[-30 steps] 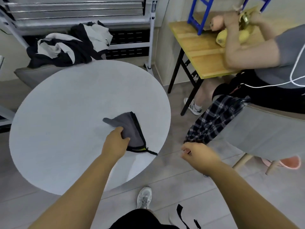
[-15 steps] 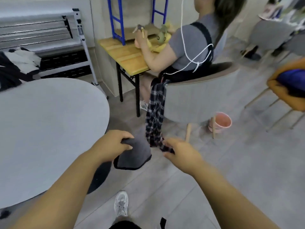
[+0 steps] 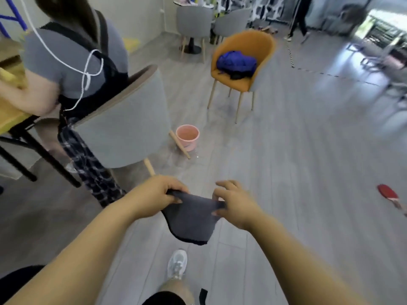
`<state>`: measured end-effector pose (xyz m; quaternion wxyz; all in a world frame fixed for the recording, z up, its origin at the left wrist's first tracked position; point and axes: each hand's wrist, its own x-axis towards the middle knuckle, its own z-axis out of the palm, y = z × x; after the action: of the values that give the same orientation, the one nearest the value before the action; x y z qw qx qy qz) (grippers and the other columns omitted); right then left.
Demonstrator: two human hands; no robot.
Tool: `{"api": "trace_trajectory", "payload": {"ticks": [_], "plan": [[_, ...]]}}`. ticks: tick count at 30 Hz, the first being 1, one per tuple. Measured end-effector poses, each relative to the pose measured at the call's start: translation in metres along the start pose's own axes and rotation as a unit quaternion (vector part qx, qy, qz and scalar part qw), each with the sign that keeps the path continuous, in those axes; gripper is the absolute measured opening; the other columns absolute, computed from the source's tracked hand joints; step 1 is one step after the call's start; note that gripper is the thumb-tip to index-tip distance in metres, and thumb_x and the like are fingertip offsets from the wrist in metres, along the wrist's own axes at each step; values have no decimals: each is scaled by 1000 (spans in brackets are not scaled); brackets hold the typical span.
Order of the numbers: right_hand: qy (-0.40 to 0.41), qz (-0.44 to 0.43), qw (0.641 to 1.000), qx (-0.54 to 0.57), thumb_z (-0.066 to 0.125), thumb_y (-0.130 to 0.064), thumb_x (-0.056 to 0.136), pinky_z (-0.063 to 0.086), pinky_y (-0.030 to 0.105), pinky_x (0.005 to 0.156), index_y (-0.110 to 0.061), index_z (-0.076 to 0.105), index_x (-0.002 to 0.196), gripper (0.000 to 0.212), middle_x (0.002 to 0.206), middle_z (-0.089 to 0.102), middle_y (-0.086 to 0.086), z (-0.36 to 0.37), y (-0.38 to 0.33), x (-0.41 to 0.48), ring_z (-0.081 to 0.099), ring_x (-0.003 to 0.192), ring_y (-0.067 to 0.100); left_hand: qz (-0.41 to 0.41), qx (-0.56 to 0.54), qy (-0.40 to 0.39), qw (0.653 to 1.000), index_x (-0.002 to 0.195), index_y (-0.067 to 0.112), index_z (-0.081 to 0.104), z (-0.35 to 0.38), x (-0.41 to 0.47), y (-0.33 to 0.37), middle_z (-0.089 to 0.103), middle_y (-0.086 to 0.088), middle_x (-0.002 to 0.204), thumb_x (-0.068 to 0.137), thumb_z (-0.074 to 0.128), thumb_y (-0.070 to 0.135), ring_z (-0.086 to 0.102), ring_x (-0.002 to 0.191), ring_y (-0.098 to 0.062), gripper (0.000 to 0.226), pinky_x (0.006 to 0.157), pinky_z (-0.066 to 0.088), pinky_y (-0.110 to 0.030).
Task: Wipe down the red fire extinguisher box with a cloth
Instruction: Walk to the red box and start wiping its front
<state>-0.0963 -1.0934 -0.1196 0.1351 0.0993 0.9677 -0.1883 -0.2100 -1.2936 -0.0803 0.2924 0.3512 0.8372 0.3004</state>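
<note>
On my left a person sits in a grey chair (image 3: pixel 123 128). The left hand (image 3: pixel 154 195) has its fingers curled round one end of the dark cloth (image 3: pixel 191 219), which sags in the air above the floor, with a pink bucket (image 3: pixel 187 137) beyond it. The right hand (image 3: pixel 235 205) pinches the cloth's other end. Farther right I see an orange chair (image 3: pixel 242 82), then a red paddle (image 3: pixel 388 193) on the floor.

Café-like lounge: upholstered chairs (image 3: pixel 240 62), small round table (image 3: pixel 191 3), wood-look floor (image 3: pixel 286 161).
</note>
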Motion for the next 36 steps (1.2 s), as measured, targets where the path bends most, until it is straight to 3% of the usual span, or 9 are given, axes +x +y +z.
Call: {"api": "trace_trajectory", "payload": {"ticks": [4, 6, 9, 12, 16, 19, 26, 31, 36], "plan": [[0, 123, 987, 99, 56, -30, 90, 48, 36, 75, -23, 47, 95, 13, 95, 57, -1, -15, 48, -8, 54, 86, 23, 28, 10, -9, 1000, 81, 40, 65, 9, 66, 30, 65, 30, 81, 83, 62, 4, 58, 85, 10, 36, 78, 41, -9], [18, 172, 975, 141, 56, -29, 90, 47, 34, 70, -20, 50, 97, 13, 94, 59, 2, -26, 72, -10, 56, 84, 23, 45, 13, -19, 999, 77, 42, 64, 14, 101, 44, 64, 35, 81, 81, 61, 1, 57, 82, 14, 42, 73, 40, -4], [46, 234, 953, 187, 56, -29, 88, 47, 33, 67, -20, 54, 91, 9, 90, 62, 2, -47, 107, -5, 59, 81, 22, 48, 24, -39, 998, 87, 28, 71, 27, 157, 64, 71, 10, 86, 80, 59, 4, 63, 87, -7, 28, 75, 47, -18], [84, 290, 926, 225, 57, -30, 87, 46, 31, 62, -19, 58, 85, 12, 85, 64, 1, -68, 141, 5, 60, 75, 20, 54, 27, -43, 997, 79, 33, 66, 39, 208, 90, 69, 9, 81, 77, 62, 14, 64, 82, -12, 20, 75, 52, -31], [145, 354, 874, 300, 59, -27, 85, 54, 37, 64, -11, 61, 81, 17, 79, 68, 9, -95, 180, 15, 67, 71, 25, 74, 26, -76, 994, 78, 29, 64, 57, 266, 134, 68, 3, 75, 78, 65, 16, 63, 74, -16, 12, 66, 50, -30], [188, 385, 835, 345, 59, -26, 86, 50, 30, 54, -14, 54, 70, 21, 68, 65, 5, -107, 207, 11, 66, 61, 18, 95, 16, -145, 985, 86, 30, 65, 76, 302, 170, 69, 7, 82, 80, 65, 22, 64, 75, -9, 9, 62, 48, -24], [284, 395, 742, 461, 61, -16, 84, 58, 41, 77, -5, 66, 86, 12, 78, 72, 5, -118, 275, -30, 70, 69, 16, 147, -33, -258, 954, 92, 33, 66, 145, 354, 258, 71, 6, 94, 81, 63, 15, 68, 89, -10, 22, 85, 55, -36], [311, 388, 738, 456, 62, -20, 77, 55, 45, 81, -18, 69, 93, 17, 86, 73, 0, -127, 340, -75, 68, 82, 19, 165, -64, -296, 939, 107, 15, 67, 211, 378, 323, 71, 2, 101, 80, 59, 12, 67, 97, -13, 28, 90, 54, -38], [329, 356, 735, 474, 71, -11, 75, 52, 27, 74, -25, 67, 108, 36, 96, 70, -7, -142, 407, -138, 64, 81, 9, 165, -102, -341, 920, 118, 5, 61, 279, 393, 398, 68, -8, 106, 89, 43, -8, 67, 96, -16, 35, 78, 57, -24]]}}
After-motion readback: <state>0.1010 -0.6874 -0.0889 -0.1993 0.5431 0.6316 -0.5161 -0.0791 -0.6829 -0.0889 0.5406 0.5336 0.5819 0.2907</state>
